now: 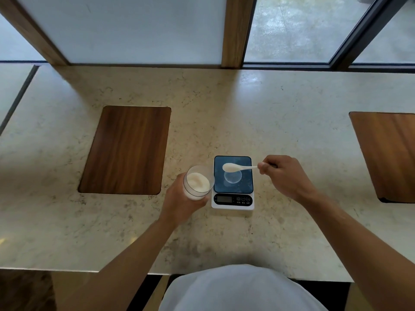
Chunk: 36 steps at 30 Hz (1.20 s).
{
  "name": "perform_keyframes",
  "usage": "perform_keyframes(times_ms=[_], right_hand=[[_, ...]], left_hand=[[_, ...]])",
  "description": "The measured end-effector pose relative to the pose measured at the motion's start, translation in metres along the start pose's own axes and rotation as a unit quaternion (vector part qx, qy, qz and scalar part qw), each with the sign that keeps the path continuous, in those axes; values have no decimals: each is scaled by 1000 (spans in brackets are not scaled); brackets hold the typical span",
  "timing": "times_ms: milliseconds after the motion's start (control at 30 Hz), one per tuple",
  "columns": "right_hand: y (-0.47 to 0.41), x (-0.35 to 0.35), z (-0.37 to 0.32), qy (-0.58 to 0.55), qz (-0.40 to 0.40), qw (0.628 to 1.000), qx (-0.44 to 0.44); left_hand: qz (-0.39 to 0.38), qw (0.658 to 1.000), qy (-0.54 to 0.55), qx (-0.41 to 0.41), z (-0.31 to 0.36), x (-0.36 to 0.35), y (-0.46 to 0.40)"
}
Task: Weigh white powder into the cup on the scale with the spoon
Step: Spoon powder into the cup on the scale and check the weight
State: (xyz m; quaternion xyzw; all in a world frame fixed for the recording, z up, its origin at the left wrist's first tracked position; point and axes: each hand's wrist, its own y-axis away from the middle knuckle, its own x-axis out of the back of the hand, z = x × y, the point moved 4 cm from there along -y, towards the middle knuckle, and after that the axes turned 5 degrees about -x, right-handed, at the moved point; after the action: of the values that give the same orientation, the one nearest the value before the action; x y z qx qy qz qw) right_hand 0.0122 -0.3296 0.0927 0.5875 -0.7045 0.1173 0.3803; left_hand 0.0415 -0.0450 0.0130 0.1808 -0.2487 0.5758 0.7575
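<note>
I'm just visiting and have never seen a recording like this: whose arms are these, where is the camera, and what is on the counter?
No machine here: a person wears one camera on the head, looking down at their own arms. On the stone counter sits a small kitchen scale with a clear cup on it. The right hand holds a white spoon of powder above that cup. The left hand grips a clear container of white powder, beside the scale. Two wooden boards lie apart, one left, one far right.
</note>
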Motion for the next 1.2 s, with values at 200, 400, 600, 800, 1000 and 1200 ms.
perform_keyframes(times_ms=[200, 400, 600, 800, 1000, 1200], right_hand=[[-4, -15, 21, 13, -2, 1000, -24], [-13, -30, 38, 30, -14, 998, -46], [-19, -36, 52, 25, -7, 997, -71], [-22, -40, 56, 24, -1, 996, -87], [-27, -41, 57, 28, -6, 996, -90], [-29, -45, 56, 43, -23, 995, -91]], left_hand=[[0, 1000, -4, 12, 3, -2, -1], [-9, 1000, -9, 20, 0, -2, -1], [-15, 999, -16, 29, -7, -1, 1], [-12, 1000, -16, 23, -7, -2, 2], [-17, 999, -31, 13, -6, -4, 2], [-19, 999, -26, 9, -8, -7, 3]])
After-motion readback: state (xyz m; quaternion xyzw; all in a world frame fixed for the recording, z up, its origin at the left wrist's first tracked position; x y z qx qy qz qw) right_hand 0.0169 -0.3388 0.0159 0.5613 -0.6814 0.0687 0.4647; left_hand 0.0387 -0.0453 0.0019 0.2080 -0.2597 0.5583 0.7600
